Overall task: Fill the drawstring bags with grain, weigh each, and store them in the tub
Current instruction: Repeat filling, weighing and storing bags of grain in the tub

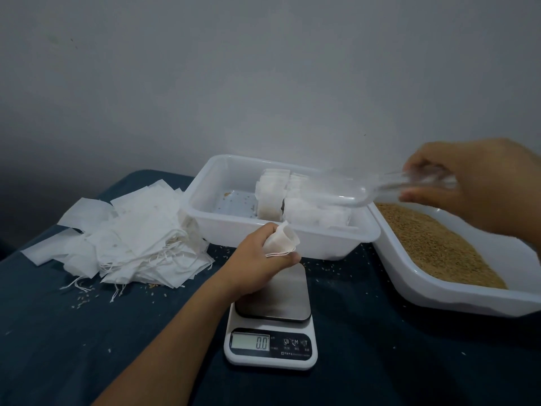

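Observation:
My left hand [257, 259] grips a small white drawstring bag [282, 240] with its mouth up, above the steel plate of the kitchen scale [272, 323], which reads 0.0. My right hand [474, 183] holds a clear plastic scoop [351, 190] by its handle, its bowl over the right side of the white tub [205, 212]. Whether the scoop carries grain I cannot tell. Several filled bags [281, 197] stand inside the tub. A white tray of brown grain [439, 244] sits at the right.
A loose pile of flat white bags [131, 238] with strings lies left of the tub on the dark blue cloth [73, 332]. Stray grains are scattered around the scale and the pile. A grey wall stands close behind.

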`<state>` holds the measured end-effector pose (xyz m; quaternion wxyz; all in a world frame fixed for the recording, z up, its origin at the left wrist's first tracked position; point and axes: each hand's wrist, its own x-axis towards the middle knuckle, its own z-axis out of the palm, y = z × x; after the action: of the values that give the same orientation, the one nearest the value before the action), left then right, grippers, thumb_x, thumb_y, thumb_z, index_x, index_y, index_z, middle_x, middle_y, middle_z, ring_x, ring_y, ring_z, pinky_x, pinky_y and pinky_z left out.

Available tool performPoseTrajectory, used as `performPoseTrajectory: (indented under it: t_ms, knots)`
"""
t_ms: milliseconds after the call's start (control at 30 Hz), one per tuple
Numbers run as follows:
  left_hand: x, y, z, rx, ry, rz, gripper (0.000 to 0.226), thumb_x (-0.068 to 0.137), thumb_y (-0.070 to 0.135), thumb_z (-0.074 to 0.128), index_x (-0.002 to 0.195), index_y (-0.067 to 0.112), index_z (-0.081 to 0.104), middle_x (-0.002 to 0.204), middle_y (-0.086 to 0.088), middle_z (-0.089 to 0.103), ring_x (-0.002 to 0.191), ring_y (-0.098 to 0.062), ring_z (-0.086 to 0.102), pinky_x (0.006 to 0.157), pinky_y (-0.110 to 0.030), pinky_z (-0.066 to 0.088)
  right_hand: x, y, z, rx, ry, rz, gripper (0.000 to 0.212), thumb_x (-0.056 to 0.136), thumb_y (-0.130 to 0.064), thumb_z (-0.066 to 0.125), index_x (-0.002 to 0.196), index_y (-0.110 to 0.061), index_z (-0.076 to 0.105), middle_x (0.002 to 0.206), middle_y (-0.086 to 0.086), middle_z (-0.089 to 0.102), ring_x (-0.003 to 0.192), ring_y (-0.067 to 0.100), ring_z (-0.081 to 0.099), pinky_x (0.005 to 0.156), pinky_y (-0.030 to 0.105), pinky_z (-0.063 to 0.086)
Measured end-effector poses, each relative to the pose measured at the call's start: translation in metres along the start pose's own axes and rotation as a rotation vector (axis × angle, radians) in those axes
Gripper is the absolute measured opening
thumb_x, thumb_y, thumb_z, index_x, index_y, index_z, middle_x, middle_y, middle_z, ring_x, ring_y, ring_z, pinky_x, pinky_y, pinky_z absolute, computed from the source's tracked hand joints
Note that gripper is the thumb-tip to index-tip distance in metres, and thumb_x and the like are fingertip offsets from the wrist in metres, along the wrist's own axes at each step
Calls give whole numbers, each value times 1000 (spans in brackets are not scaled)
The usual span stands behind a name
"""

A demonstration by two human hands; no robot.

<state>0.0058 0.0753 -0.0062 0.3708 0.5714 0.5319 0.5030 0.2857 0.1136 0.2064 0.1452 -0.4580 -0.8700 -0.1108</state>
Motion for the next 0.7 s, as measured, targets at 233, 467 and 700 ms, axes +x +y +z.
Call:
performPoseTrajectory:
  t_ms: [233,467,700]
  knots:
    - [-2,5,8,-228,-44,-36,36,76,39,80,108,27,67,77,14,63,68,-6,57,60,-19,45,-11,-19,85,742,-63,301,32,81,-61,74,98,-35,67,99,-14,72,94,7,67,70,26,45]
    - [-2,8,16,-167,156,93,36,78,34,85,106,35,63,93,5,73,80,-9,69,68,-25,56,0,-95,132,876,-135,261,64,60,-88,68,85,-30,62,81,-15,68,71,2,63,64,26,44]
    - [-6,9,19,-233,168,125,48,78,27,89,114,33,58,100,7,76,88,-7,73,71,-21,56,11,-106,147,748,10,220,21,88,-36,77,85,-31,57,85,-11,63,78,9,60,63,26,43]
